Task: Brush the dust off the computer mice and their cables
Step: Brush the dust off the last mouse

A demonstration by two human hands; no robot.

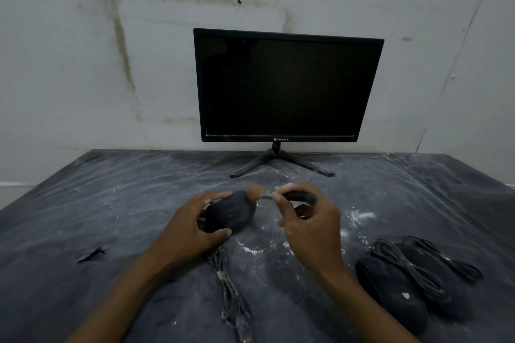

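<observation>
**Brushing a dusty mouse at the middle of the table**

Sitting at the centre of the dark table (83, 203), the black mouse (230, 214) is cupped by the left hand (192, 227), thumb along its near side and fingers curled over its far edge. At its 1 o'clock corner the soft orange-brown tuft of a small brush (255, 192) touches the shell. The right hand (309, 220) pinches the brush's dark handle between thumb and fingertips, the remaining fingers folded in loosely.

From the mouse's 6 o'clock side its bundled cable (231, 295) trails toward the near edge of the table. At about 4 o'clock, well apart from the hands, two more black mice (395, 295) lie side by side, each with a tied coil of cable (412, 267) resting across its back.

White powder streaks the tabletop, thickest just right of the hands. At 12 o'clock a dark monitor (287, 86) stands on splayed legs against a stained pale wall (83, 64).
</observation>
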